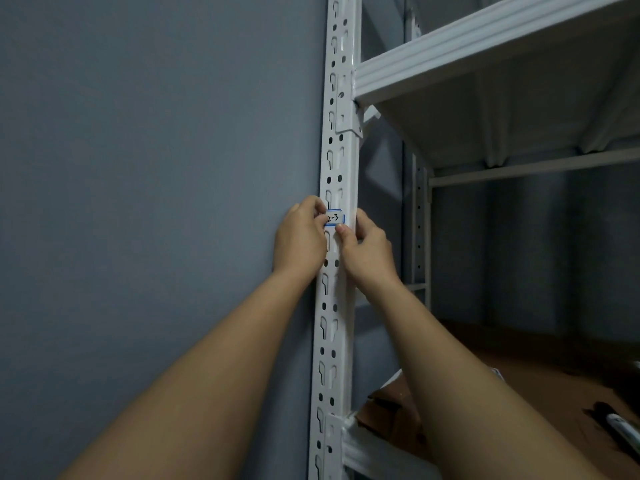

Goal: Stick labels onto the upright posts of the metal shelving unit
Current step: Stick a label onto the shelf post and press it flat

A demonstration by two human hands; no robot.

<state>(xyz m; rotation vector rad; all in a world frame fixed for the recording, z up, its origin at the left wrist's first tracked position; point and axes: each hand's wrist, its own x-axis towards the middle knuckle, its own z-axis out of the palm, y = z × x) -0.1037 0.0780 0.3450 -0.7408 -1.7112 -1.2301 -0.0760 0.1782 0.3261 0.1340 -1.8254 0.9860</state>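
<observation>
I am setting a label [335, 218] on the front post [337, 168]: my left hand [300, 237] pinches its left end, and my right hand [367, 247], fingers curled, touches the post just right of it. Next, I judge, comes pressing it flat across the post.

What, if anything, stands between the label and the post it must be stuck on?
Nothing visible does. The label already lies against the face of the white post, across its slots. The left hand holds its left end, and the right hand touches the post just below its right end.
</observation>
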